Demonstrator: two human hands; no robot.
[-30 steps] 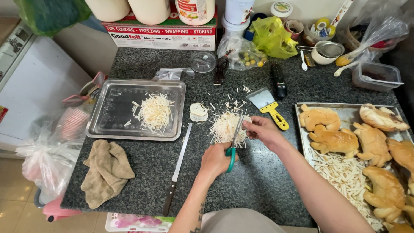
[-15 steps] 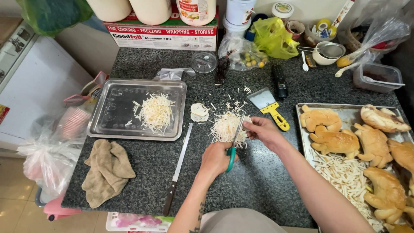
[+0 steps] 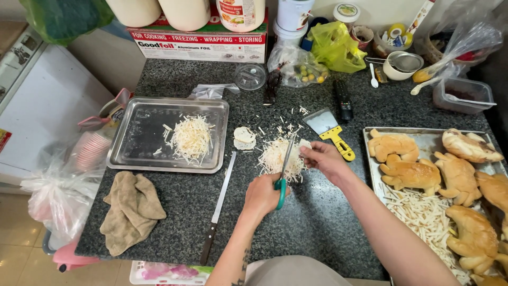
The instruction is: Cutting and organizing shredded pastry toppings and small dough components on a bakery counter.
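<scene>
Left hand: the left hand [image 3: 263, 195] grips green-handled scissors [image 3: 283, 168], blades over a pile of pale shreds [image 3: 279, 157].
Right hand: the right hand [image 3: 323, 159] pinches a pale strip [image 3: 304, 144] at the blades.
Counter: a long knife [image 3: 217, 209] lies just left.

A single head-worn camera looks steeply down from above the person's chest onto a dark granite counter [image 3: 317, 222], at arm's length, facing the back wall; both forearms enter from the bottom edge

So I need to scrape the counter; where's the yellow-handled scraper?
In the head view, the yellow-handled metal scraper lies on the dark granite counter, just beyond the right hand, left of the pastry tray.
</scene>
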